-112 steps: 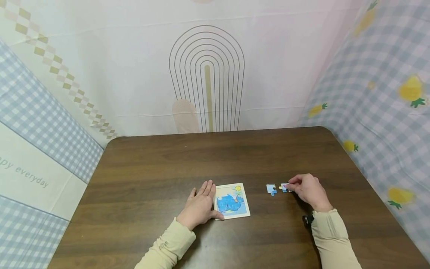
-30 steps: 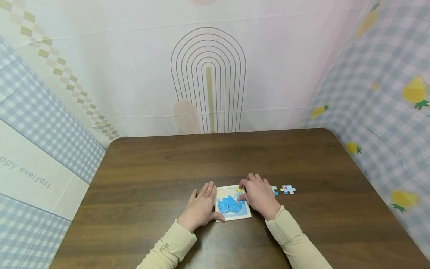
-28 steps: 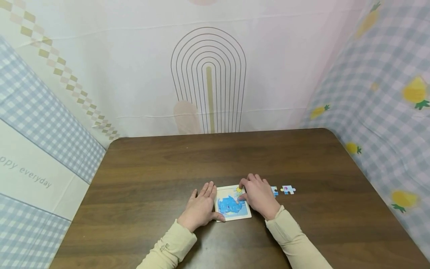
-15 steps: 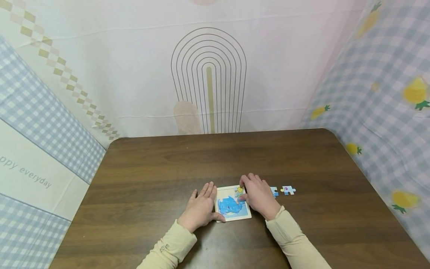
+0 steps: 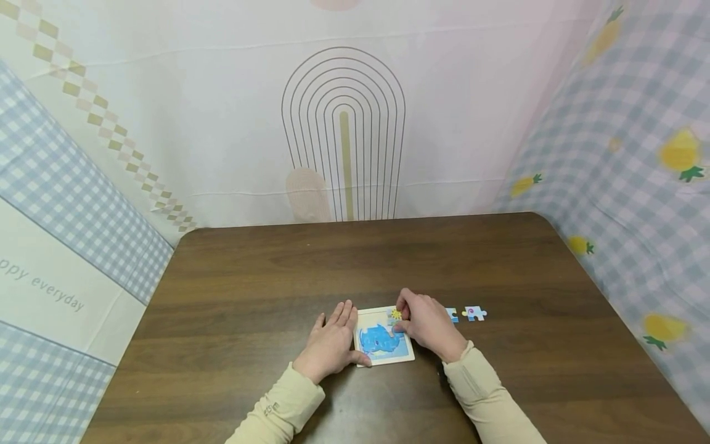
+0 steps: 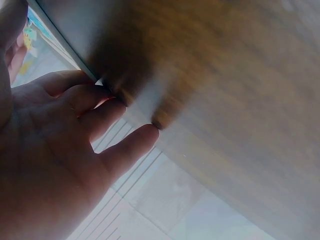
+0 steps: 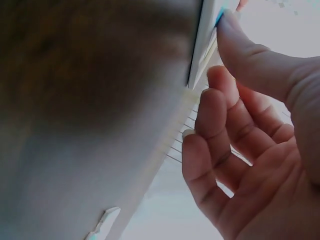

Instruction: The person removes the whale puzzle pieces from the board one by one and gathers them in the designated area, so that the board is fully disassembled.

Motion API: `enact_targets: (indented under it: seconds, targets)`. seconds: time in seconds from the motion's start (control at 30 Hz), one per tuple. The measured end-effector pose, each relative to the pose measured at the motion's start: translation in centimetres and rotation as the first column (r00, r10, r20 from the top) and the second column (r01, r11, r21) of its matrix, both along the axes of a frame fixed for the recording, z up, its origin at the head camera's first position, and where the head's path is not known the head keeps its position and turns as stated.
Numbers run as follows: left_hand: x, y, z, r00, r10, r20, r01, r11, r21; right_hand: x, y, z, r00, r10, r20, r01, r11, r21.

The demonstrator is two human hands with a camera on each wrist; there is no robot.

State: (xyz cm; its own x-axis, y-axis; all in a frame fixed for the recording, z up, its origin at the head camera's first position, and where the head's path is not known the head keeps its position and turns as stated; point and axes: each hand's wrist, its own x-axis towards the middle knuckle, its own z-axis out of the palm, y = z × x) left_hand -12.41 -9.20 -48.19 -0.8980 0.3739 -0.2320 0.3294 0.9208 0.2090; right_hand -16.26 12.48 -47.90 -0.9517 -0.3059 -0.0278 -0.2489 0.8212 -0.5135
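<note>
The right hand's (image 5: 431, 322) thumb and forefinger, nearly closed, pinch the sun piece (image 5: 394, 314) at the puzzle tray's (image 5: 395, 362) far right corner. The left hand (image 5: 330, 345), fingers extended, touches the tray's left edge; two loose pieces (image 5: 475, 313) lie to the right.

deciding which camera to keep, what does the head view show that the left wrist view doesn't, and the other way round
Only the head view shows the spiral puzzle piece, another puzzle piece partly hidden by the right hand, and both sleeves. Only the left wrist view shows the palm side of the left hand. Both share that hand, the puzzle board, the brown table and the line-patterned backdrop.
</note>
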Motion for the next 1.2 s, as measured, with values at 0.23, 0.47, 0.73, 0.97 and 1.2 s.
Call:
enact_targets:
  seconds: [0.23, 0.47, 0.73, 0.97, 1.2]
  targets:
    - [-0.1, 0.3, 0.0, 1.000, -0.003, 0.003, 0.003, 1.000, 0.017, 0.4, 0.2, -0.2, 1.000, -0.007, 0.028, 0.010, 0.993, -0.115]
    - [-0.1, 0.4, -0.1, 1.000, -0.007, 0.012, 0.006, 1.000, 0.025, 1.5, 1.0, -0.2, 0.996, -0.022, 0.082, 0.044, 0.960, -0.277]
    - [0.0, 0.7, -0.2, 1.000, -0.014, 0.017, 0.014, 1.000, 0.028, 2.5, 5.7, 1.9, 0.989, -0.136, 0.055, 0.146, 0.945, -0.294]
    - [-0.2, 0.7, -0.3, 1.000, -0.024, 0.000, 0.024, 0.999, 0.027, 2.6, 13.3, 4.0, 0.936, -0.348, -0.048, 0.335, 0.925, -0.178]
    - [0.0, 0.1, -0.3, 1.000, 0.010, -0.001, -0.009, 0.998, 0.058, 1.9, 17.0, 3.3, 0.910, -0.412, 0.046, 0.414, 0.909, -0.057]
